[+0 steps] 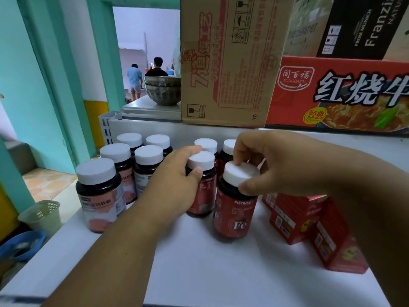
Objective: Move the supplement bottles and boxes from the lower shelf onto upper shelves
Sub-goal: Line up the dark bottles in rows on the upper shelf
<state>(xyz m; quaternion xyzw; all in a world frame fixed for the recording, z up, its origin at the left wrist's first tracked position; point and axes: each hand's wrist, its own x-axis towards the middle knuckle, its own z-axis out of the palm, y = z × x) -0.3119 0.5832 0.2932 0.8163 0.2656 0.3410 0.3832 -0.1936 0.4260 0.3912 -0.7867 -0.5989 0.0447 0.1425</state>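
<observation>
A person's two hands close on dark supplement bottles standing on a white shelf (221,273) at the centre of the frame. The left hand (177,171) wraps its fingers and thumb around the neck of a red-labelled bottle (200,193), just under its white cap. The right hand (263,160) pinches the white cap of the nearest red bottle (232,216), marked "Fe", which leans slightly while its base sits on or just above the shelf; which of the two cannot be told.

Behind them stand two more red-labelled bottles (207,145), only caps and shoulders showing. To the left of centre a cluster of five pink-labelled bottles (98,196) stands upright in close rows. At lower right lie several red boxes (305,218), stacked loosely and partly hidden by the right forearm.

Directly above, at upper right, large cartons fill the next level: a brown cardboard carton (228,63) and a red noodle carton (338,94), with dark beer cases on top. A stack of metal bowls (162,90) sits to the left of them.

By this showing the job looks either well along or barely begun, depending on whether this shelf is source or destination, which the frame does not settle. Nine bottles and the boxes share this one level, two bottles in hand.
</observation>
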